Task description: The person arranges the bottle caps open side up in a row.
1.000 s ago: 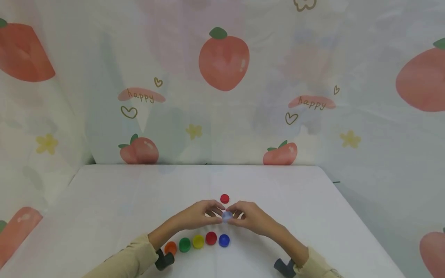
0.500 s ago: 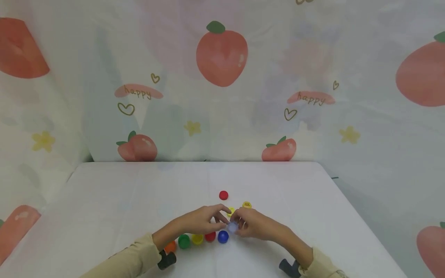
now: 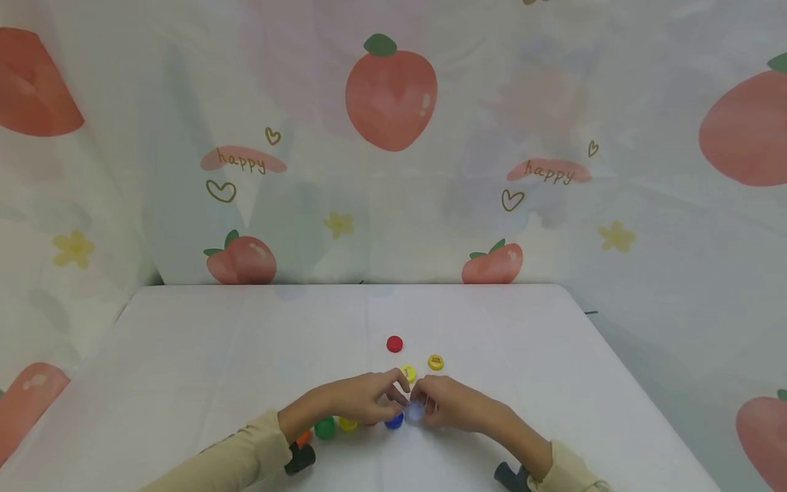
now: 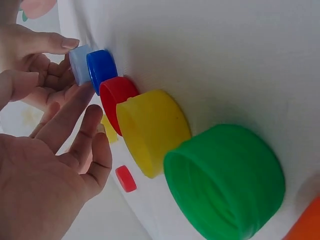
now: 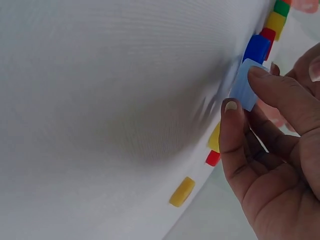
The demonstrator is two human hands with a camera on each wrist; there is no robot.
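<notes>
My right hand (image 3: 458, 403) pinches a pale blue translucent bottle cap (image 5: 242, 87) between thumb and fingers. That cap stands at the right end of a curved row, right beside the dark blue cap (image 4: 101, 71). My left hand (image 3: 365, 398) hovers over the row with loosely bent fingers and holds nothing; its fingertips are close to the pale and dark blue caps. Leftward from the dark blue one come a red cap (image 4: 119, 102), a yellow cap (image 4: 155, 132), a green cap (image 4: 225, 180) and an orange cap (image 4: 307, 222). In the head view the left hand hides most of the row's red cap.
Beyond the hands lie a loose red cap (image 3: 394, 344) and two yellow caps, one nearer the fingers (image 3: 408, 373) and one farther right (image 3: 435, 362). White cloth covers the table (image 3: 246, 342). A patterned fabric backdrop (image 3: 430, 225) rises behind its far edge.
Both hands have moved toward the row, the right one bringing the pale blue cap beside the dark blue one. My left fingers have drawn off that cap. Two loose yellow caps came into sight.
</notes>
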